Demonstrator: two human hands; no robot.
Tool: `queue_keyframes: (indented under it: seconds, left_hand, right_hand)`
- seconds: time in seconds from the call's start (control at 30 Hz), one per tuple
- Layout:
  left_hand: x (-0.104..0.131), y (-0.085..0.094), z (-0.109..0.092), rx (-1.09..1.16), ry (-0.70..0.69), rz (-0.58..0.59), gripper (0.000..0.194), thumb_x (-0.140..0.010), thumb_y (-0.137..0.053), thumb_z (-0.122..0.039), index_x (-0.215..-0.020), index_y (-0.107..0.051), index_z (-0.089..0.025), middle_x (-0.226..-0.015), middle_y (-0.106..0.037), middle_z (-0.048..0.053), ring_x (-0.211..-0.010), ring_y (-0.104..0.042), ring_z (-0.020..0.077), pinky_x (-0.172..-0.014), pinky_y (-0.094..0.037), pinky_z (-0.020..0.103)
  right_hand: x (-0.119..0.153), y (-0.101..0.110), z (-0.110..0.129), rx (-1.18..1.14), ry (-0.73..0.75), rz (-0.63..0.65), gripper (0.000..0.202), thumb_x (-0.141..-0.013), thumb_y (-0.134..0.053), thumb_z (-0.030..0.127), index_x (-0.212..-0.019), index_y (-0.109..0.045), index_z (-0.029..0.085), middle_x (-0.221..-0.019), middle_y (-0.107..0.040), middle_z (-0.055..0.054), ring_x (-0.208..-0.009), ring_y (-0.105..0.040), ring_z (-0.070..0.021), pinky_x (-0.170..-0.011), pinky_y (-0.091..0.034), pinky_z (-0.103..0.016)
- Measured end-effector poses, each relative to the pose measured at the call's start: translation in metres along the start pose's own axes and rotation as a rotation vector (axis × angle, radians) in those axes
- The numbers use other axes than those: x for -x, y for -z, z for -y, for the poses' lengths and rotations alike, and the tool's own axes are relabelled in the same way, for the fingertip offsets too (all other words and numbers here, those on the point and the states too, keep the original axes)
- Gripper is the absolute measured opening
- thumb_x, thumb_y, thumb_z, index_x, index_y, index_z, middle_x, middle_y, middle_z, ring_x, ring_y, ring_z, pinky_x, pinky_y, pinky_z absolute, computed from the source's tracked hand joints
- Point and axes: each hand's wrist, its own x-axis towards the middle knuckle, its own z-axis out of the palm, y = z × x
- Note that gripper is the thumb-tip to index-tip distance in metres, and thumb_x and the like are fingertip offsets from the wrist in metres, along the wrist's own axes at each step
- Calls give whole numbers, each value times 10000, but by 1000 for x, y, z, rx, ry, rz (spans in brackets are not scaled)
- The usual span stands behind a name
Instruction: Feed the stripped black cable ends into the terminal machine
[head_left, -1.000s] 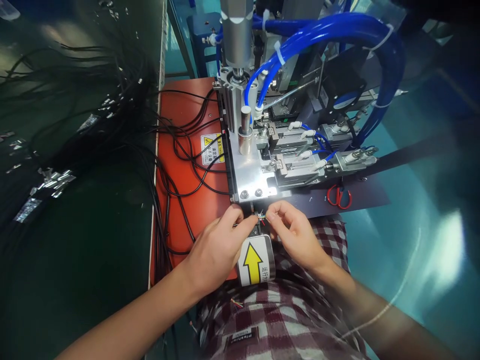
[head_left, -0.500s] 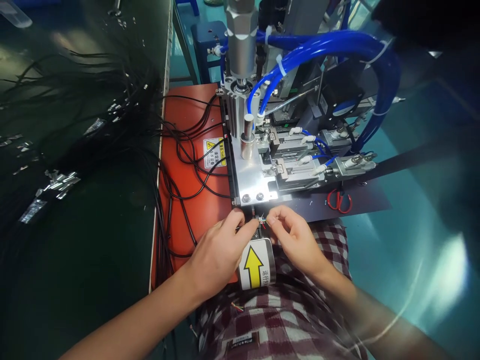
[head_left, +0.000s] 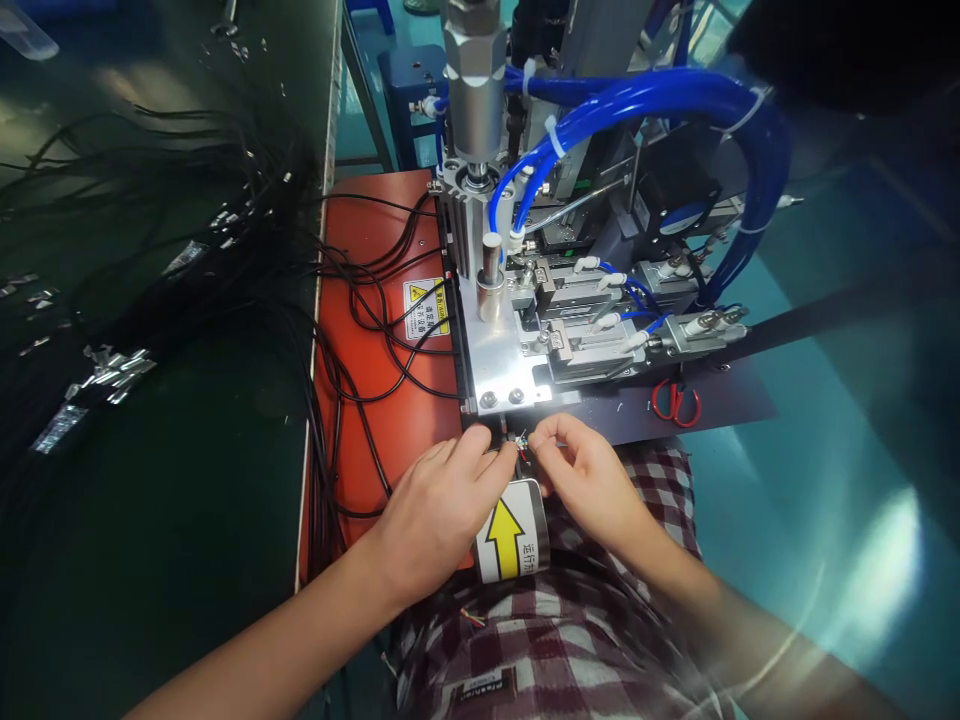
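Observation:
A small fan of thin coloured wires [head_left: 522,442] shows between my two hands, at the front of the machine. My left hand [head_left: 442,505] is closed, its thumb and finger pressed together at the left side of these wires. From the right, my right hand [head_left: 592,485] pinches the wire ends between thumb and forefinger. Just under the wires sits a curved white cover with a yellow arrow [head_left: 508,538]. The machine's metal plate [head_left: 499,360] lies right beyond my fingertips. What is inside the left fingers is mostly hidden.
Black cables [head_left: 375,330] cross the orange-red board [head_left: 360,420] on the left. More cables with shiny foil ends [head_left: 116,375] lie on the dark table. Blue air hoses [head_left: 667,95] arch over the machine's cylinders. Red-handled scissors [head_left: 676,402] rest on the base plate at right.
The view has shifted slightly. Both hands stay at the same spot with the wires between them; my right fingertips have moved only a little around the wire ends.

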Motion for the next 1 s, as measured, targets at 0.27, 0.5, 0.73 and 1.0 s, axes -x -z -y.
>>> queue_keyframes:
  seconds: [0.27,0.5,0.73,1.0]
  left_hand:
    - [4,-5,7,218,64,13,249,-910,-366,-94,-1011,-592,-120,-894,-596,86,-796,-608,180,-690,-555,292]
    - [4,-5,6,208,48,-9,269,-890,-373,-55,-1058,-580,-83,-919,-601,113,-815,-614,194,-693,-564,304]
    - [5,-6,7,208,44,-16,255,-893,-381,-63,-1043,-587,-73,-924,-600,124,-809,-620,215,-672,-565,321]
    - [6,-7,7,219,57,4,247,-891,-396,-72,-1055,-581,-86,-937,-595,121,-817,-623,218,-687,-568,328]
  right_hand:
    - [-1,9,-1,-123,-67,26,198,-884,-533,377,-795,-554,202,-610,-546,23,-489,-516,-141,-463,-389,-259]
    - [-4,0,-1,-91,63,-110,144,-865,-575,314,-826,-623,184,-688,-623,-18,-569,-545,-152,-516,-421,-260]
    - [-5,-5,-6,-109,105,-120,118,-868,-547,258,-773,-570,193,-661,-546,14,-553,-481,-128,-509,-383,-244]
    - [-2,-1,-8,-96,102,-75,113,-883,-516,252,-792,-552,194,-682,-524,21,-573,-466,-126,-528,-373,-242]
